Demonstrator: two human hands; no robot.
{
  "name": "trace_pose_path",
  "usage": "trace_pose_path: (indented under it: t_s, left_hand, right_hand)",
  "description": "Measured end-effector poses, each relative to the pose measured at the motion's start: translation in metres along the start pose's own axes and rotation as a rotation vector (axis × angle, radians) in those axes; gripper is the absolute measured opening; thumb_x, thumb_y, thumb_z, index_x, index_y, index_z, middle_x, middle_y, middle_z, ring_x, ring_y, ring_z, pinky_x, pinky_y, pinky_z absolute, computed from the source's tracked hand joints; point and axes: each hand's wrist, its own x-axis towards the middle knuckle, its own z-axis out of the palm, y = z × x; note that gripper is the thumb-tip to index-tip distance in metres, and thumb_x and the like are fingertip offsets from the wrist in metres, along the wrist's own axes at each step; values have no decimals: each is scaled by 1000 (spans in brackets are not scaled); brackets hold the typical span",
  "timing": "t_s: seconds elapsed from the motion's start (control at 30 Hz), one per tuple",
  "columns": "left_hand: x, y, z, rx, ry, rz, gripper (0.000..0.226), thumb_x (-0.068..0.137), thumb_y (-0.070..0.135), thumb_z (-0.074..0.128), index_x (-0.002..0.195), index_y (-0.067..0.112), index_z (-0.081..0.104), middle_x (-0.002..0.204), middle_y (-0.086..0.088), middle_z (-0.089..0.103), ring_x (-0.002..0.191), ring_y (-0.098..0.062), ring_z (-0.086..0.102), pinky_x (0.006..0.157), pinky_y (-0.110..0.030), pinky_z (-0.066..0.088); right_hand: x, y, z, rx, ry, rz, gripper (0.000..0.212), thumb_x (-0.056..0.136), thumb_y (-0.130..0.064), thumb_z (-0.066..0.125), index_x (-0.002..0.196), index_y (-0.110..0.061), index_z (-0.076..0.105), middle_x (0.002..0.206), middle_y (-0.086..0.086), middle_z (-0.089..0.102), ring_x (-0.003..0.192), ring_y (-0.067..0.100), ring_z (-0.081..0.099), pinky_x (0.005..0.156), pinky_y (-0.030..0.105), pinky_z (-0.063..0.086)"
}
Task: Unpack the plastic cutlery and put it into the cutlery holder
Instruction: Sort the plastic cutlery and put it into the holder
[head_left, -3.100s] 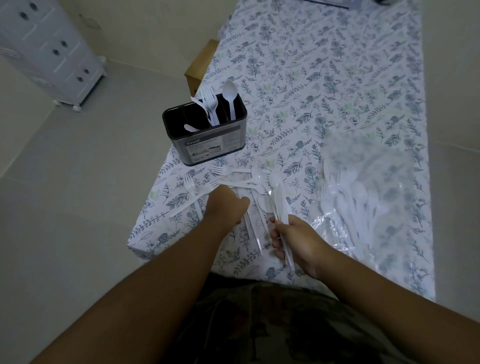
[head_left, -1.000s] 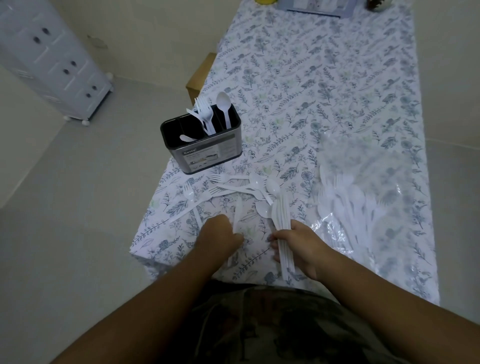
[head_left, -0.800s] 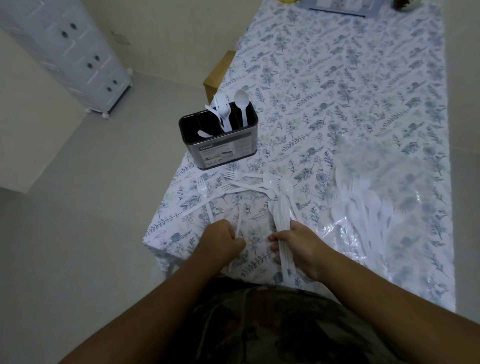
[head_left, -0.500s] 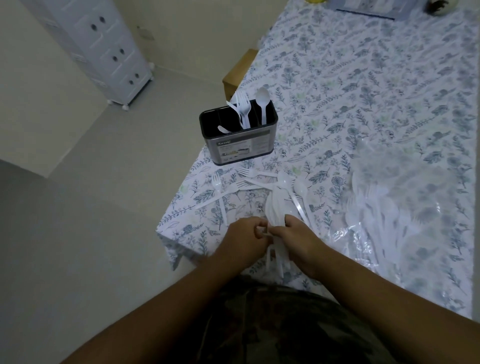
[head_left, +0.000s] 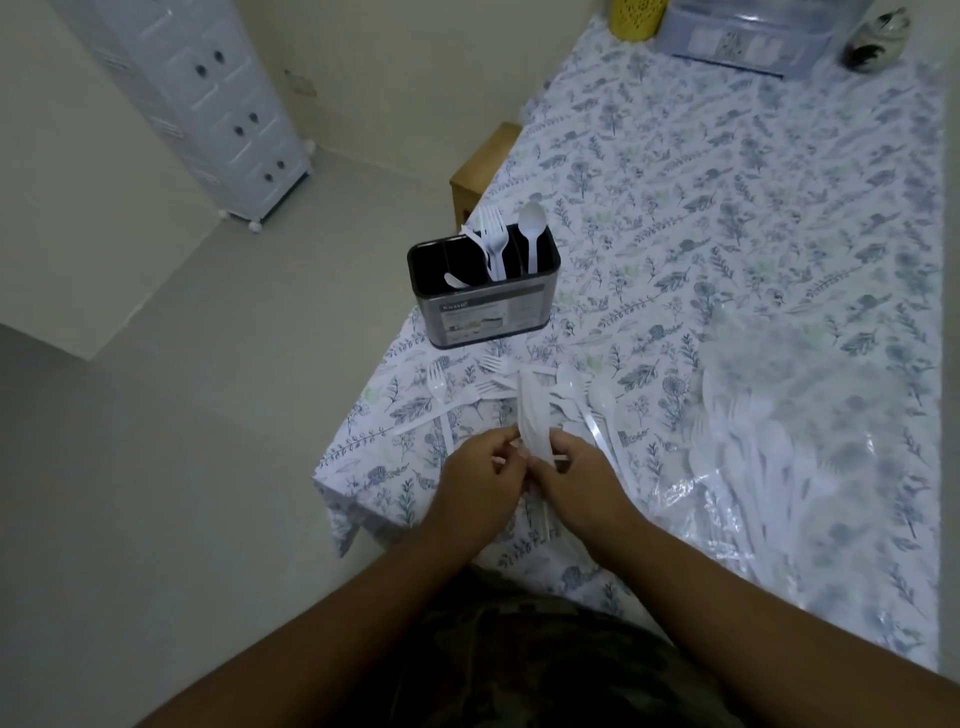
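A dark cutlery holder (head_left: 485, 306) stands near the table's left edge with white forks and a spoon upright in it. Both hands meet over the near edge of the table. My right hand (head_left: 576, 475) grips a bundle of white plastic knives (head_left: 534, 413) that points away from me. My left hand (head_left: 480, 475) pinches the same bundle from the left side. Loose white forks and spoons (head_left: 571, 395) lie on the cloth between my hands and the holder. A clear plastic bag (head_left: 810, 436) with more white cutlery lies to the right.
The table wears a floral cloth (head_left: 727, 171). At its far end stand a yellow container (head_left: 634, 18), a grey box (head_left: 748, 36) and a small jar (head_left: 875, 41). A wooden stool (head_left: 480, 166) sits by the left edge, a white drawer unit (head_left: 208, 104) across the floor.
My left hand moved right from the loose cutlery and joined my right hand on the knife bundle. The head camera swung left, shifting the table rightwards in view.
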Motion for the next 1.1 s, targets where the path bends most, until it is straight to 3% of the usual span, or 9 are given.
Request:
trace_pose_path:
  t_s: [0.13, 0.3, 0.43, 0.57, 0.63, 0.73, 0.8, 0.9, 1.1]
  left_hand:
    - [4, 4, -2, -80, 47, -37, 19, 96, 17, 64, 78, 20, 70, 64, 14, 67, 63, 4, 65, 57, -8, 46]
    - [10, -6, -7, -325, 39, -173, 13, 95, 14, 66, 95, 14, 79, 86, -1, 78, 86, -15, 75, 80, -34, 62]
    - [12, -13, -15, -221, 57, -88, 14, 93, 11, 67, 90, 17, 79, 78, 6, 76, 77, -7, 73, 72, -24, 59]
    - [19, -24, -22, -71, 57, 20, 10, 91, 19, 69, 85, 19, 78, 75, 0, 73, 75, -19, 70, 73, -39, 58]
    - [20, -25, -22, 19, 92, 111, 9, 90, 18, 71, 84, 20, 77, 73, 7, 69, 72, -5, 64, 69, -22, 51]
    - [20, -20, -23, 97, 158, 258, 8, 90, 18, 73, 95, 19, 79, 84, 10, 69, 80, 1, 61, 72, -9, 43]
    - [21, -18, -24, 115, 195, 354, 11, 90, 18, 73, 99, 16, 78, 90, 5, 73, 85, -2, 62, 77, -12, 46]
    - [22, -22, -26, 115, 206, 413, 15, 90, 15, 73, 104, 14, 78, 96, 6, 73, 91, 1, 63, 81, -10, 46]
    - [13, -43, -18, 160, 194, 332, 5, 90, 11, 72, 90, 11, 78, 80, 18, 64, 78, 9, 59, 75, -7, 44]
  right_hand:
    - [10, -9, 12, -45, -13, -112, 26, 101, -2, 48, 94, -5, 73, 78, 15, 74, 72, 30, 72, 66, 45, 62]
    - [13, -15, 13, 63, -111, -43, 32, 100, 2, 41, 107, -1, 72, 97, 22, 74, 92, 30, 70, 72, 23, 59]
    - [16, -11, 11, -80, -139, -85, 24, 105, -10, 47, 103, -2, 71, 94, 20, 72, 81, 27, 68, 78, 42, 56]
    - [23, -10, 10, -233, -83, -151, 48, 101, -6, 59, 64, -37, 53, 67, -9, 51, 63, -4, 53, 60, 14, 38]
    - [28, -3, 11, -337, 0, -195, 44, 98, -11, 65, 60, -30, 53, 70, -8, 47, 68, 1, 50, 61, 16, 34]
    - [35, 6, 11, -384, 75, -217, 22, 94, -19, 71, 82, 0, 72, 87, 8, 66, 85, 16, 57, 71, 20, 44]
    - [35, 1, 7, -356, 107, -282, 14, 93, -18, 73, 92, -5, 78, 94, 2, 69, 89, 7, 55, 73, 8, 41]
    - [32, 1, 5, -381, 100, -374, 12, 92, -15, 74, 103, -14, 79, 99, -10, 64, 94, 1, 54, 78, 5, 41]
    - [35, 25, 18, -533, -2, -315, 17, 95, -14, 65, 93, -1, 77, 96, 14, 65, 90, 28, 63, 75, 30, 49]
